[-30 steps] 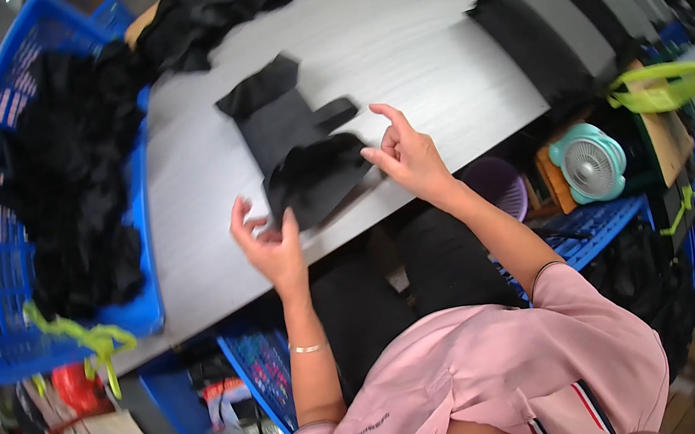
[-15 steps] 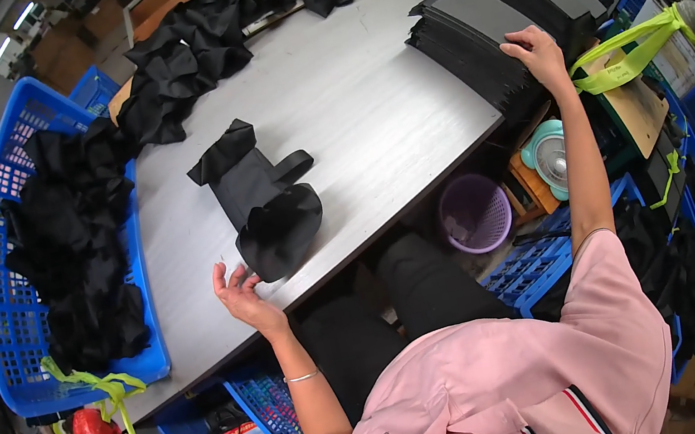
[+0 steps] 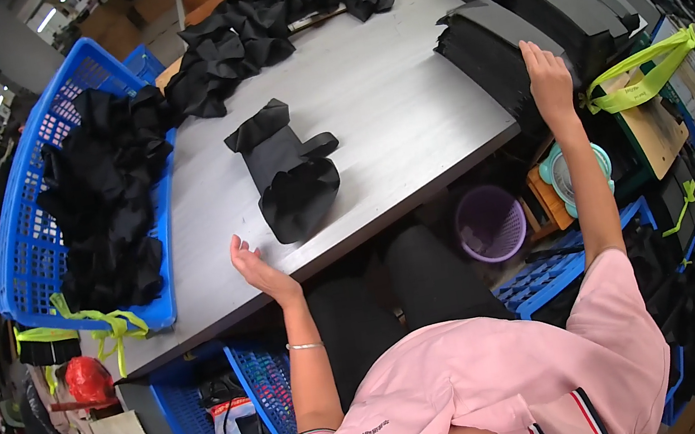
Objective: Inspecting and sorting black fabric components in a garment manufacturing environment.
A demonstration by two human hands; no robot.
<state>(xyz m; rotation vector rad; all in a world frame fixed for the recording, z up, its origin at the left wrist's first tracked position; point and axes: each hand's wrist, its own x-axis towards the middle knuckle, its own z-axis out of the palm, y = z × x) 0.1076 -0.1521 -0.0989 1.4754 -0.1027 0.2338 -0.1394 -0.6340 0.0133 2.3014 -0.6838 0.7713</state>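
Observation:
A black fabric piece with a side loop and a rounded open end lies on the grey tabletop. My left hand is just off the table's near edge, below that piece and not touching it; its fingers are loosely apart and hold nothing. Over at the right, my right hand rests at the near end of a stack of flat black fabric pieces. Its fingers are stretched out over the stack's edge, while the thumb is hidden. Nothing shows in its grasp.
Crumpled black fabric pieces fill a blue basket on the left, and more of them heap along the far side. More black stacks stand behind my right hand. Below the table edge are a purple bin and a small teal fan.
The view has turned, so the table items appear shifted to the right. My right hand's fingers have straightened from a bent, pinch-like pose. The fabric piece lies as before.

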